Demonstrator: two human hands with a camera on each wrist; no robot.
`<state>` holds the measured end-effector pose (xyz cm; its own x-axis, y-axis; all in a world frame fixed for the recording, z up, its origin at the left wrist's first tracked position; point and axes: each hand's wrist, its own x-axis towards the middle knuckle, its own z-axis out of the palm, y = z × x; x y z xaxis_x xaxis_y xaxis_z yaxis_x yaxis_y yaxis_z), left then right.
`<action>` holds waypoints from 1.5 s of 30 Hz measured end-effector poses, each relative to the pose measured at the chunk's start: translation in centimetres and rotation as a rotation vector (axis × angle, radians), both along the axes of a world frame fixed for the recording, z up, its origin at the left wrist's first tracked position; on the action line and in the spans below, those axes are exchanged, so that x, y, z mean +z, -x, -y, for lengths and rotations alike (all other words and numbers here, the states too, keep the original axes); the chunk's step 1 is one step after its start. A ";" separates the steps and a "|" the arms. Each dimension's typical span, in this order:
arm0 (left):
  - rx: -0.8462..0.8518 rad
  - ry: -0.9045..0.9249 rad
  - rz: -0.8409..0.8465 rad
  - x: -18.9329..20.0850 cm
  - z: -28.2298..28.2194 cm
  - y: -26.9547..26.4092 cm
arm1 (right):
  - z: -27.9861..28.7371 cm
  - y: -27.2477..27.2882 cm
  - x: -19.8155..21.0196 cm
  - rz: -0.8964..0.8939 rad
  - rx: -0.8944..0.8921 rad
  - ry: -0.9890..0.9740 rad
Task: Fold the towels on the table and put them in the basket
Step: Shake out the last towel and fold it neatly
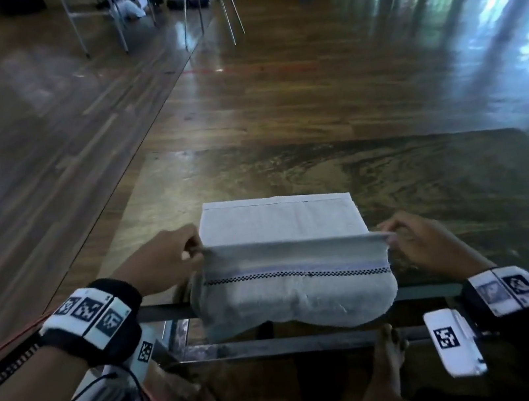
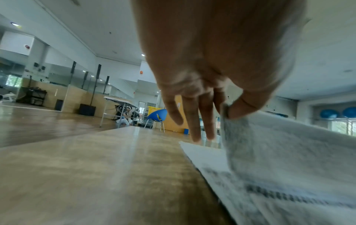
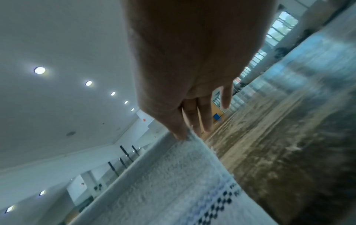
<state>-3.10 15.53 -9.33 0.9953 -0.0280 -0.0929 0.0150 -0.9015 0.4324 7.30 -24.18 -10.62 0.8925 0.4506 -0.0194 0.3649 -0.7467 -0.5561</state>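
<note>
A pale grey towel (image 1: 286, 259) lies at the near edge of the table (image 1: 426, 181), its far half flat on the top and its near half lifted into a soft fold that bulges out over the edge. The cloth is terry, with a band of lilac stripes and a black-and-white checked line running across the raised part, and a stitched hem along the far end. The left hand (image 1: 162, 261) pinches the left corner of the raised edge between thumb and forefinger, the other fingers (image 2: 194, 121) hanging straight down toward the flat layer. The right hand (image 1: 426, 244) pinches the right corner the same way, its remaining fingers (image 3: 206, 115) extended.
</note>
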 end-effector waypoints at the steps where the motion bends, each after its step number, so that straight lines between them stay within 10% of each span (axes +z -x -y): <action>1: 0.040 0.023 0.086 0.1 -0.2 -0.3 | -0.2 -0.6 0.2 0.035 -0.035 -0.035; 5: 0.077 -0.047 0.277 -0.3 -0.5 -2.3 | -1.7 -2.9 -0.5 0.145 -0.087 -0.015; 17: -0.212 -0.123 -0.286 -1.9 -1.4 -0.3 | -0.6 0.4 -2.9 0.079 0.164 0.174; 27: 0.143 0.154 0.300 -0.5 -3.2 -4.6 | -4.1 -3.5 0.2 0.312 -0.173 -0.193; 35: 0.139 -0.206 0.032 -2.0 -1.4 -7.1 | -6.3 -5.8 -1.7 0.205 -0.173 0.240; 45: 0.087 -0.177 0.018 -2.4 -1.2 -7.3 | -6.1 -5.5 -2.1 0.182 -0.120 0.231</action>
